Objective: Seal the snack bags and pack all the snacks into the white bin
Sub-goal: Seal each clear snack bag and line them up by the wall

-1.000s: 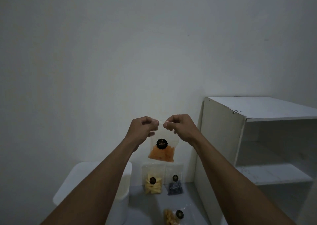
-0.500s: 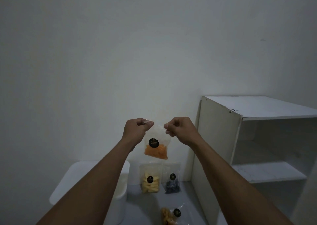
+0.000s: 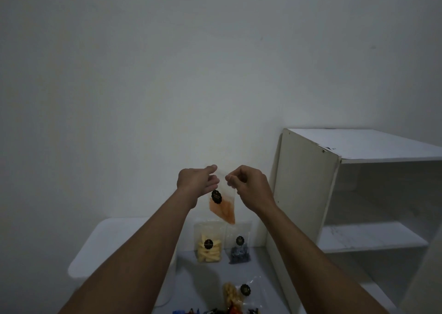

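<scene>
A clear snack bag with orange chips and a black label [image 3: 222, 209] hangs tilted in the air in front of the wall. My right hand [image 3: 250, 185] pinches its top right corner. My left hand [image 3: 197, 182] is at the bag's top left, thumb and fingers spread apart, not clearly gripping it. The white bin [image 3: 95, 239] stands low at the left, partly hidden by my left forearm. Against the wall below lean a bag of yellow sticks [image 3: 208, 248] and a bag of dark pieces [image 3: 239, 250]. Another clear bag with yellowish snacks [image 3: 235, 294] lies flat nearer me.
A white open shelf unit [image 3: 308, 194] stands close on the right, its side panel just beside my right hand. Small colourful wrapped snacks [image 3: 215, 311] show at the bottom edge. The grey surface [image 3: 191, 280] runs between bin and shelf.
Both hands came lower and closer together. My left hand's fingers opened off the bag's top edge, and the bag now hangs slanted from my right hand.
</scene>
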A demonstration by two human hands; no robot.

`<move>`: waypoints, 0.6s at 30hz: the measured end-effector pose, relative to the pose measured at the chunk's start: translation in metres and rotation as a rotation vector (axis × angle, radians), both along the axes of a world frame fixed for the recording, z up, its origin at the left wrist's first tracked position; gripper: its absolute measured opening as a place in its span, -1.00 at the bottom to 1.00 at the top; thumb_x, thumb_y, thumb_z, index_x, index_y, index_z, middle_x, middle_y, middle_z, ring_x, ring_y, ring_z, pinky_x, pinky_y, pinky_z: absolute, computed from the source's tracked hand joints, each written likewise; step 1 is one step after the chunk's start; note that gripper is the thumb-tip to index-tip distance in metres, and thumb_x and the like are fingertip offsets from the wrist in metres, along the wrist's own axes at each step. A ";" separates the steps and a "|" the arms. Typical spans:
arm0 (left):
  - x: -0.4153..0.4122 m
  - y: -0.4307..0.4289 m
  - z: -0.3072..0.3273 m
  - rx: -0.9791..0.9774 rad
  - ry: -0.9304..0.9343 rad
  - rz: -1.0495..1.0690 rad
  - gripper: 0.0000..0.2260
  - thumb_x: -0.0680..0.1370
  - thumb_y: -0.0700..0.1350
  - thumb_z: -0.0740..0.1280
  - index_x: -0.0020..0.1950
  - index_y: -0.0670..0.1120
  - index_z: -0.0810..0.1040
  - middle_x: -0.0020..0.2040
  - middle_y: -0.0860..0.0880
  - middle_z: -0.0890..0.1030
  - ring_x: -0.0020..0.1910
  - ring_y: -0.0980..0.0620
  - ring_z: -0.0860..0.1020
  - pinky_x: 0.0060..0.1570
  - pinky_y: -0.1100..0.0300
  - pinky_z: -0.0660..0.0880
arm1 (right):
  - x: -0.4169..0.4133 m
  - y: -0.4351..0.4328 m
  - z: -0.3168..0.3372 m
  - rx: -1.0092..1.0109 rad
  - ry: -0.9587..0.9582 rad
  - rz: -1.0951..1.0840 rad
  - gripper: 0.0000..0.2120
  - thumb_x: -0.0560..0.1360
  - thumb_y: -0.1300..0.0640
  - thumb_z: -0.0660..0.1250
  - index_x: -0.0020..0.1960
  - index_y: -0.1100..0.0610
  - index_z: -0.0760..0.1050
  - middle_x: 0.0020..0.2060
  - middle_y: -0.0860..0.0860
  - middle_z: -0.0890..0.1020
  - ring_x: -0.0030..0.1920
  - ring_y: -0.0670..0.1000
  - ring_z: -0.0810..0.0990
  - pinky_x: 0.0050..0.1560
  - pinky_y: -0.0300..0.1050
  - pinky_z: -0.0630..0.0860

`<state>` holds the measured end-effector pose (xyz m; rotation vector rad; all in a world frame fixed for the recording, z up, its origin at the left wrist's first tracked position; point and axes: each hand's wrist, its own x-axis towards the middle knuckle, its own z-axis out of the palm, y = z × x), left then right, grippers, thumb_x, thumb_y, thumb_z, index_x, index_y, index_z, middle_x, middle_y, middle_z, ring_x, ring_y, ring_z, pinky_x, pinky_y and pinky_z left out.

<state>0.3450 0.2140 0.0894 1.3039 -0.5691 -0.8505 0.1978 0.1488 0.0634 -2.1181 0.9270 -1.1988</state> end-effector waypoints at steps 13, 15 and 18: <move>-0.001 -0.011 -0.009 0.095 -0.067 -0.026 -0.75 0.43 -0.18 0.54 -0.04 -0.32 0.62 -0.15 -0.24 0.69 -0.23 -0.10 0.72 -0.17 0.06 0.68 | 0.003 -0.002 -0.014 -0.160 0.124 -0.072 -0.87 0.53 0.00 0.39 -0.07 0.05 0.64 -0.23 -0.10 0.70 -0.20 -0.15 0.64 -0.13 -0.11 0.61; -0.001 -0.012 -0.006 0.110 -0.046 -0.047 -0.79 0.45 -0.25 0.50 -0.02 -0.35 0.61 -0.14 -0.26 0.69 -0.23 -0.11 0.72 -0.19 0.08 0.68 | 0.004 -0.003 -0.016 -0.173 0.127 -0.083 -0.87 0.53 -0.01 0.39 -0.06 0.04 0.64 -0.22 -0.10 0.70 -0.20 -0.14 0.63 -0.13 -0.10 0.60; 0.000 -0.012 -0.003 0.090 0.003 -0.071 -0.89 0.48 -0.35 0.43 -0.04 -0.38 0.61 -0.14 -0.28 0.70 -0.21 -0.13 0.72 -0.20 0.13 0.67 | 0.005 -0.004 -0.017 -0.180 0.115 -0.069 -0.87 0.53 -0.01 0.39 -0.07 0.03 0.64 -0.22 -0.12 0.69 -0.19 -0.17 0.62 -0.12 -0.11 0.61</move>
